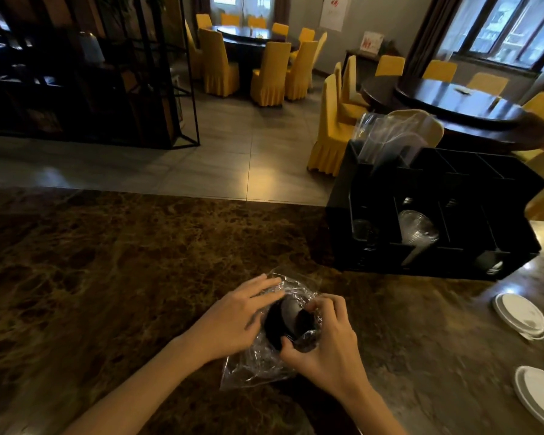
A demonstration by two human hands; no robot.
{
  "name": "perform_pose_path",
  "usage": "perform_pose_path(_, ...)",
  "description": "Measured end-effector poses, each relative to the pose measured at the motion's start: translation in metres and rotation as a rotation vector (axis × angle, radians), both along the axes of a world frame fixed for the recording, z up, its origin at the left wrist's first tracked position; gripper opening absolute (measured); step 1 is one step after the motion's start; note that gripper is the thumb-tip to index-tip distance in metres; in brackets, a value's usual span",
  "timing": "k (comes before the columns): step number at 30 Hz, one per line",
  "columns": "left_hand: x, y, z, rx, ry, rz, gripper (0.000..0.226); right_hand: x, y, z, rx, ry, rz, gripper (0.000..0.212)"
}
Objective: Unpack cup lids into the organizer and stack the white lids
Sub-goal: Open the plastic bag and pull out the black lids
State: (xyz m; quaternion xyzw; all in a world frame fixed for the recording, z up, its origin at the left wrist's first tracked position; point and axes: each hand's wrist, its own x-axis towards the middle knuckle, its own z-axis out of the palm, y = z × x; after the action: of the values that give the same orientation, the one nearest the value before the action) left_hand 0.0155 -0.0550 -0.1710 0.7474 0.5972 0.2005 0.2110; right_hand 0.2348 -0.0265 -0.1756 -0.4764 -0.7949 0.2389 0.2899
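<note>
1. Head view: both hands work on a clear plastic bag [258,362] lying on the brown marble counter [107,277], near the counter's near edge, centre of frame.
2. Inside the bag is a stack of black lids [291,321], lying on its side, open end facing up and away from the camera.
3. Left hand [236,318]: fingers straight, spread flat over the bag's top-left side, pressing the film against the stack. Not clenched, nothing gripped.
4. Right hand [324,337]: fingers and thumb curled, pinching the bag film at the right rim of the stack. Thumb sits at the stack's lower edge, fingertips at its upper right.
5. So the stack sits between the two hands, touching both through the film. The bag's loose end trails toward the camera, under the left wrist.
6. Black organizer [437,268] stands up and to the right of the hands, well apart from the bag, near the counter's far edge.
7. One front compartment holds clear lids [416,229]. Clear sleeves [387,142] stick up from a rear left compartment. Other compartments are too dark to read.
8. White lids [520,315] lie in loose overlapping piles at the counter's right edge, far right of the hands. More white ones lie below, cut off by the frame.
9. Open counter: wide bare stretch left of the hands; a bare strip between bag and organizer.
10. Beyond the counter: tiled floor, yellow-covered chairs [270,73], dark round tables.
</note>
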Motion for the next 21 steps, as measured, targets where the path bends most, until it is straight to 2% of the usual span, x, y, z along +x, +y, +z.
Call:
perform_pose_path(5,0.015,-0.004,0.008,-0.119,-0.255,0.141,0.046,0.019,0.008,-0.004,-0.026,0.133,0.06,0.053)
perform_pose_path(9,0.025,-0.005,0.014,-0.106,-0.279,0.163,0.048,0.027,0.005,-0.004,-0.029,0.176,0.117,0.053)
perform_pose_path(12,0.03,-0.004,0.02,-0.111,-0.314,0.192,0.054,0.03,0.0,-0.008,-0.009,0.099,0.09,0.052)
perform_pose_path(17,0.045,-0.005,0.023,-0.081,-0.33,0.215,0.059,0.029,-0.005,-0.004,0.272,-0.193,-0.026,0.069)
perform_pose_path(21,0.054,-0.006,0.026,-0.036,-0.304,0.197,0.062,0.025,-0.006,0.008,0.251,-0.248,-0.09,0.08)
